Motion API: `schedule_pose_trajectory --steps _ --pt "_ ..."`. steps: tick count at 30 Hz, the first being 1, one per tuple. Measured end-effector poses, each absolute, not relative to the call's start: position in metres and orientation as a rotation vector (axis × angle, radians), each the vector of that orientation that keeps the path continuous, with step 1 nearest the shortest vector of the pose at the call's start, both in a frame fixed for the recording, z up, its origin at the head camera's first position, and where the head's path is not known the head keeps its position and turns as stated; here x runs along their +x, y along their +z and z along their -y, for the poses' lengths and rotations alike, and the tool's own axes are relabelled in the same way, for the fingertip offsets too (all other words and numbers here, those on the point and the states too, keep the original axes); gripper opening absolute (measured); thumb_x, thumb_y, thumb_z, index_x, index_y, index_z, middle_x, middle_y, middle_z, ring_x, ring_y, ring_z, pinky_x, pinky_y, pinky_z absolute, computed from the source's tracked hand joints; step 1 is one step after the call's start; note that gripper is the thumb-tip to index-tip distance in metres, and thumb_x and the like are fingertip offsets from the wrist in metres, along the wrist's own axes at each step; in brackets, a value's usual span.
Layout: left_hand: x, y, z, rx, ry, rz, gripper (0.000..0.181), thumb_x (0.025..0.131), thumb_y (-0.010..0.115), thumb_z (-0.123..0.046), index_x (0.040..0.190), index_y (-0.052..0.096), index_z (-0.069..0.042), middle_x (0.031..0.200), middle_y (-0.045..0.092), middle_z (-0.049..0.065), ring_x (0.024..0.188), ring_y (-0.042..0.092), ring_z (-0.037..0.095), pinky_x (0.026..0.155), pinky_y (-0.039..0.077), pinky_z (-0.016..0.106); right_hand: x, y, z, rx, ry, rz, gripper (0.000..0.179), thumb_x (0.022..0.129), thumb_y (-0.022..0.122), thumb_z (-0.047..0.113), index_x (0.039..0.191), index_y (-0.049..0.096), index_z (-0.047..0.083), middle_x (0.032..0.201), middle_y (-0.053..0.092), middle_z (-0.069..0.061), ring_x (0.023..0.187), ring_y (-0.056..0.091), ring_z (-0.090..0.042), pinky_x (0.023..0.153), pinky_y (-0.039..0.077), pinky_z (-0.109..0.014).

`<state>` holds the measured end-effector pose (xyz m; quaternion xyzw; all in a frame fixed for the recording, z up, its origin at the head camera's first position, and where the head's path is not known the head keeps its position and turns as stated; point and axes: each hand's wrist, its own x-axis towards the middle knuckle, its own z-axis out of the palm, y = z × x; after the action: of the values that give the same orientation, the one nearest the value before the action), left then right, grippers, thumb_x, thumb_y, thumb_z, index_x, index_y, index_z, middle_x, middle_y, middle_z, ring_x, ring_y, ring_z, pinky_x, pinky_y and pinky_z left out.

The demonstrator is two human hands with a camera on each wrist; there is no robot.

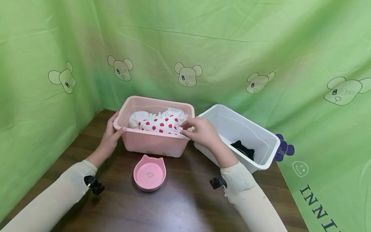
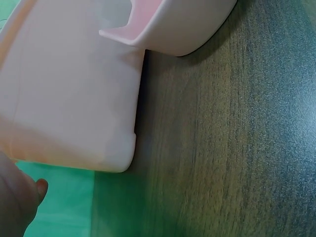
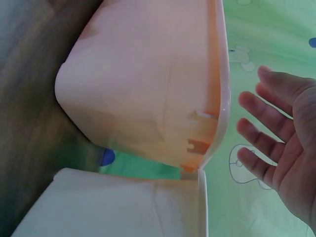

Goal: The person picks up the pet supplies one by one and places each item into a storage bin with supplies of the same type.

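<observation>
A pink plastic bin [image 1: 156,143] stands on the table with a white cloth item [image 1: 162,122], printed with red spots and gathered at its edges, lying in it. At the bin's left front corner my left hand [image 1: 111,137] grips the rim, thumb over the front edge and fingers along the left side. My right hand [image 1: 201,130] is over the bin's right end, close to the cloth. Its loosely bent fingers [image 3: 266,138] are spread in the right wrist view, with nothing held between them.
In front of the pink bin sits a pink cat-eared bowl [image 1: 149,174] with a paw print. A white bin [image 1: 246,125] stands close on the right, holding a black cat-eared object [image 1: 243,149]. A green printed curtain [image 1: 185,38] hangs behind the wooden table [image 1: 179,206].
</observation>
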<state>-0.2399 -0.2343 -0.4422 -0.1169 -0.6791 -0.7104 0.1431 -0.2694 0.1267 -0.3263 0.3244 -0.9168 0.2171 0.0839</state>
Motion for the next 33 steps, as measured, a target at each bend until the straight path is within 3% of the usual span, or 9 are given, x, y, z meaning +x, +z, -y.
schedule_pose_trajectory --steps 18,33 --pt "-0.238 -0.442 0.234 -0.329 -2.056 1.95 0.07 0.104 0.05 -0.002 0.163 0.011 -0.004 0.169 0.017 0.017 0.151 0.022 0.038 0.106 0.034 0.009 -0.229 -0.349 -0.134 1.008 0.772 2.596 0.017 0.089 0.081 0.026 0.102 0.08 0.015 0.094 0.075 0.007 0.094 0.067 -0.017 0.08 0.052 -0.035" --pt "-0.238 -0.44 0.233 -0.313 -2.079 1.942 0.07 0.104 0.048 0.0 0.163 0.011 -0.004 0.168 0.017 0.019 0.152 0.021 0.038 0.11 0.032 0.011 -0.21 -0.38 -0.12 0.977 0.774 2.699 0.019 0.087 0.083 0.024 0.103 0.079 0.016 0.097 0.075 0.007 0.093 0.068 -0.013 0.085 0.056 -0.036"
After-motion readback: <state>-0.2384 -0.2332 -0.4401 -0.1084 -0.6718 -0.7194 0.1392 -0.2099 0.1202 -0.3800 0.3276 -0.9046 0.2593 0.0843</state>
